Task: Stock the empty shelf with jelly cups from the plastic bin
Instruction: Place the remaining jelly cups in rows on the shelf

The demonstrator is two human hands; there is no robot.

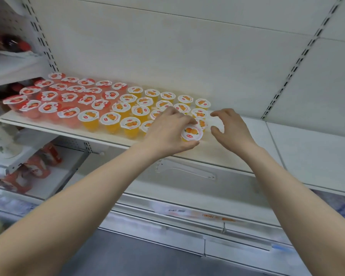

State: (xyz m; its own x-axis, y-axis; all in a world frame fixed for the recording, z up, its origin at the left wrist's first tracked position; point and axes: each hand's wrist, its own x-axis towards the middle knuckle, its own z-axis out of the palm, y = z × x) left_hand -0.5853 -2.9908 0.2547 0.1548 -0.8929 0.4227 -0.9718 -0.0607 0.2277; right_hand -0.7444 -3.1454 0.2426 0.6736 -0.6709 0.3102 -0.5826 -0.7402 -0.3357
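Rows of jelly cups with white foil lids fill the left and middle of a white shelf. The left group is red, the right group is orange. My left hand grips an orange jelly cup at the shelf's front edge, thumb below and fingers over its lid. Just to the right, my right hand hovers over the shelf with curved fingers that hold nothing. The plastic bin is out of sight.
The shelf's right part is bare white board. White back panels with slotted uprights rise behind. Red packets lie on a lower shelf at left. Price-tag rails run below.
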